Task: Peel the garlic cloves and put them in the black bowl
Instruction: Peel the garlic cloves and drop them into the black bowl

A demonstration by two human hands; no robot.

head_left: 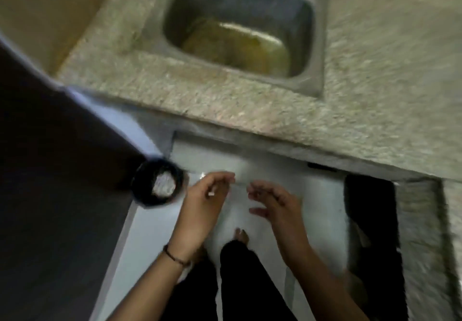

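Note:
The view is blurred by motion. A black bowl (140,183) stands at the corner of a dark surface on the left and holds pale white pieces (164,183). Just to its right, my left hand (207,200) is curled round a small white piece (212,193); whether that is a garlic clove or a peel I cannot tell. My right hand (272,203) hovers beside the left with its fingers spread and loosely bent, and nothing is in it. Both hands are over the white floor, below the counter's edge.
A speckled stone counter (250,110) runs across the top with a steel sink (240,28) set into it, yellowish at the bottom. The dark surface (50,195) fills the left. A dark opening (370,208) lies at the right. My feet and dark trousers (240,270) are below.

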